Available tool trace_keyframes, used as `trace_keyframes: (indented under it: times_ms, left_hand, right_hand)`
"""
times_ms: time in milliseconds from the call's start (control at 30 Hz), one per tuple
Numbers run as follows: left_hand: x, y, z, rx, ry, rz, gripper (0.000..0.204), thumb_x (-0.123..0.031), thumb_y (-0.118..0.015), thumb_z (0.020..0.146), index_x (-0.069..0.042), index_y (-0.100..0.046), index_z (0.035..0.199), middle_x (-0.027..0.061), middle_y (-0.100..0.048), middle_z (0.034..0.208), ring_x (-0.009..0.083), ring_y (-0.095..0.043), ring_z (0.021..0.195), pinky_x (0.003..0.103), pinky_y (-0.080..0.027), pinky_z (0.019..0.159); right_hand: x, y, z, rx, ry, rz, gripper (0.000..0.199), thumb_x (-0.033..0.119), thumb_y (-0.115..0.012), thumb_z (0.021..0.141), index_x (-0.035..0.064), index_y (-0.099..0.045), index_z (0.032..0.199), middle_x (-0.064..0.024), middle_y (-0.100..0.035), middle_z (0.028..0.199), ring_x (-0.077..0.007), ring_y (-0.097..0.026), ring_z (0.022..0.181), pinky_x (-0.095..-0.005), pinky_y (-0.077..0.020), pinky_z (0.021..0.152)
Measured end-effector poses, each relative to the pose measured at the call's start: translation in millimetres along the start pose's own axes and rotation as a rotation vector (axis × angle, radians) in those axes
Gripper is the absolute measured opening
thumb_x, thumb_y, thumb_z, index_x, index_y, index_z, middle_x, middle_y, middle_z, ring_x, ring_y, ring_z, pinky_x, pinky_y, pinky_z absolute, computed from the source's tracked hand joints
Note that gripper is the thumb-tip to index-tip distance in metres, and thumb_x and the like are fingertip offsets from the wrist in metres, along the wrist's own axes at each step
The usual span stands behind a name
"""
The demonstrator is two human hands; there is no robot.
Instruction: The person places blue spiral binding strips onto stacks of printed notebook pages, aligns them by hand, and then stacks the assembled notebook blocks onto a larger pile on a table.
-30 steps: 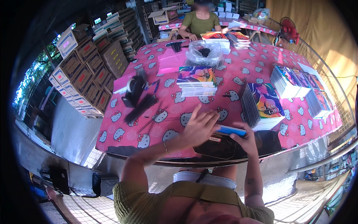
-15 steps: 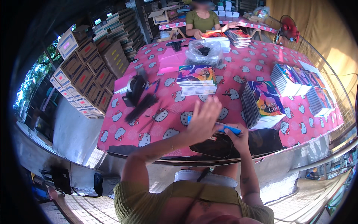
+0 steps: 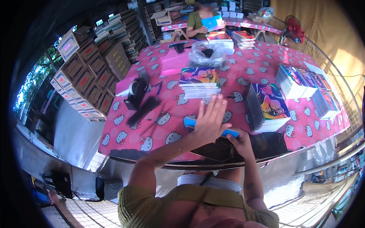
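A blue notebook [image 3: 230,132], seen almost edge-on, is held over the near edge of the table, with a ridged, coil-like edge at its left end. My right hand [image 3: 242,143] pinches its right end between thumb and fingers. Flat across its middle lies my left hand [image 3: 211,119], fingers stretched out and pointing away from me, hiding much of the notebook. Beneath both hands is a dark sheet [image 3: 270,143] on the table's edge. Just beyond my left hand stands a stack of notebooks [image 3: 199,81] with colourful covers; a taller spiral-bound stack [image 3: 268,106] is to the right.
Black binding coils [image 3: 143,111] and a tape dispenser [image 3: 137,91] lie on the left of the pink patterned table [image 3: 173,138]. Farther back are a clear plastic bag [image 3: 207,57] and a co-worker [image 3: 195,22] holding a blue booklet. More notebook stacks [image 3: 298,81] stand right; cartons [image 3: 83,72] left.
My left hand has come down flatter on the notebook, its fingers now sharper. The notebook and my right hand have shifted slightly left. The co-worker has lifted a blue booklet.
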State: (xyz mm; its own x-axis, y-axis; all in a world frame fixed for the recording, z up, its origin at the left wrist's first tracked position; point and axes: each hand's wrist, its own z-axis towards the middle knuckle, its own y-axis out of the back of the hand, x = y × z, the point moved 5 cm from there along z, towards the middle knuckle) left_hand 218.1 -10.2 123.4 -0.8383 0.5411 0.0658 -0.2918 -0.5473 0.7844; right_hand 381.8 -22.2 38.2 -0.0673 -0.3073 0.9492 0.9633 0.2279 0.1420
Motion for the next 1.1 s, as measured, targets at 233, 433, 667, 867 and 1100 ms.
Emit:
trace_keyframes:
  times_ms: [233,433,667,867,1100]
  left_hand:
    - [-13.4,-7.2,-3.5,0.136,-0.006,-0.006,0.082,-0.056,-0.052,0.096,0.003,-0.039,0.151,0.0246,-0.037,0.158,0.0409,-0.030,0.150,0.065,-0.019,0.118]
    - [-35.1,-25.5,-62.4,0.074,-0.251,-0.156,0.080,-0.053,-0.050,0.098,0.004,-0.036,0.153,0.0238,-0.034,0.160,0.0380,-0.029,0.151,0.059,-0.021,0.119]
    - [-44.8,-16.6,-68.2,0.083,-0.287,-0.223,0.083,-0.058,-0.042,0.101,0.005,-0.033,0.154,0.0233,-0.030,0.163,0.0374,-0.027,0.152,0.060,-0.014,0.121]
    - [-36.1,-10.9,-55.9,0.087,-0.245,-0.214,0.077,-0.051,-0.048,0.102,0.004,-0.035,0.153,0.0214,-0.035,0.160,0.0350,-0.029,0.152,0.060,-0.016,0.120]
    - [-13.8,-0.8,-19.3,-0.055,-0.170,-0.398,0.027,-0.030,-0.066,0.097,-0.008,-0.065,0.111,0.0056,-0.071,0.099,0.0220,-0.068,0.102,0.060,-0.016,0.122]
  right_hand:
    - [-0.2,0.4,-1.0,-0.011,-0.008,-0.189,0.020,0.008,-0.069,0.095,0.0002,-0.070,0.113,-0.0017,-0.063,0.077,-0.0043,-0.053,0.072,-0.0256,-0.0461,0.064]
    - [-11.9,-5.0,-1.5,-0.030,0.097,-0.048,0.018,0.006,-0.068,0.093,-0.0003,-0.068,0.111,-0.0059,-0.066,0.078,-0.0064,-0.054,0.069,-0.0286,-0.0468,0.062]
    - [-15.1,-8.0,1.7,-0.068,0.107,-0.104,0.023,0.003,-0.069,0.090,-0.0009,-0.068,0.113,-0.0088,-0.071,0.086,-0.0076,-0.059,0.076,-0.0287,-0.0495,0.069]
    - [6.1,-2.6,-2.6,-0.257,0.145,0.083,0.023,-0.003,-0.070,0.090,-0.0032,-0.070,0.113,-0.0092,-0.073,0.096,-0.0110,-0.066,0.082,-0.0277,-0.0537,0.076]
    - [19.2,10.7,-6.1,-0.216,0.105,0.020,0.021,0.000,-0.074,0.090,-0.0046,-0.072,0.111,-0.0107,-0.075,0.097,-0.0128,-0.072,0.085,-0.0283,-0.0571,0.079]
